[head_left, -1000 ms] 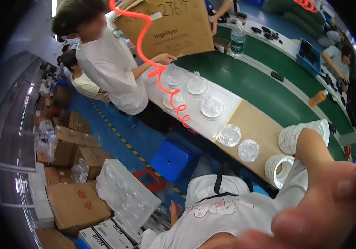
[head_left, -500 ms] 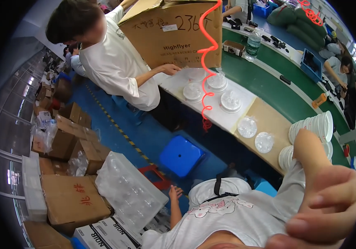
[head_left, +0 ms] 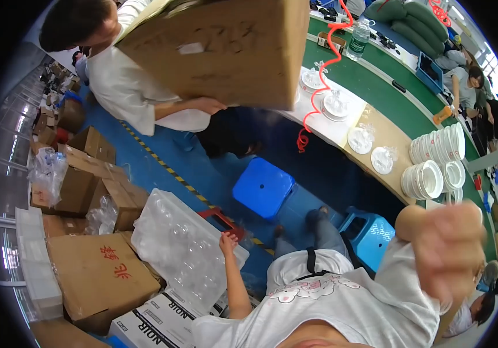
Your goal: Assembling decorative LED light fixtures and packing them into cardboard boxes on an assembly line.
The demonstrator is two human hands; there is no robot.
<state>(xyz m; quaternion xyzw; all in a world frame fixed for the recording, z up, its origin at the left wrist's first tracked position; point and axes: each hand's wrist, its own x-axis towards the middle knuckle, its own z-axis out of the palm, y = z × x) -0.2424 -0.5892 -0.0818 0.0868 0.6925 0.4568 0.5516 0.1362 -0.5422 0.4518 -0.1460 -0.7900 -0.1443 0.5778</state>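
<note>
In the head view, the left grip (head_left: 228,240) is relaxed and bare, fingers spread, just beside the clear plastic packing (head_left: 176,243); I cannot tell whether they touch. The right grip (head_left: 451,249) is raised and blurred, fingers seemingly curled; whether it holds anything, I cannot tell. Beyond it, stacked white rings (head_left: 437,144) stand on the worktop (head_left: 385,129). Good handling would probably mean swinging the right arm clear of those stacks.
</note>
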